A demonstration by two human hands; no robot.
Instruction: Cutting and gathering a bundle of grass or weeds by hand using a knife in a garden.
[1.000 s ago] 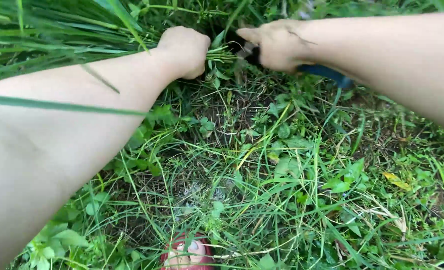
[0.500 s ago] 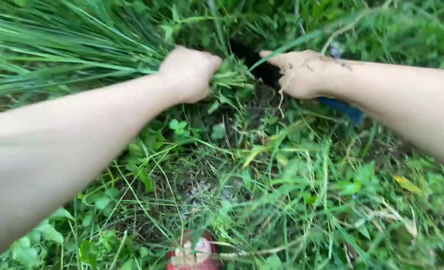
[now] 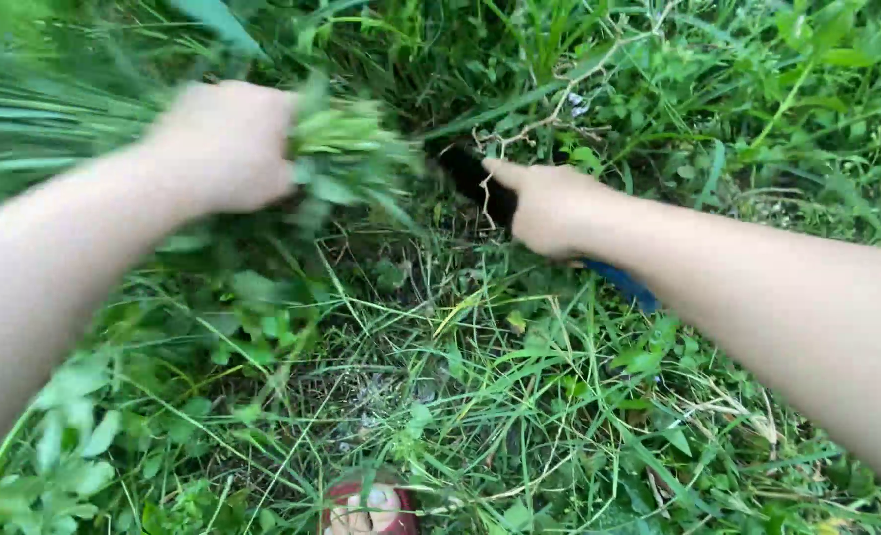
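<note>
We are lifting left hand (image 3: 224,146), fist gripping cut grass bunch (image 3: 346,149), now freed; right hand (image 3: 550,206) clenching blue-handled sickle (image 3: 621,283) alongside.

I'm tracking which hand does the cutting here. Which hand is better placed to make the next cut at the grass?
Probably the right hand: it grips the dark-bladed tool with the blue handle, blade low beside the standing stems. The left hand is full, closed on a blurred bunch of long green grass.
</note>
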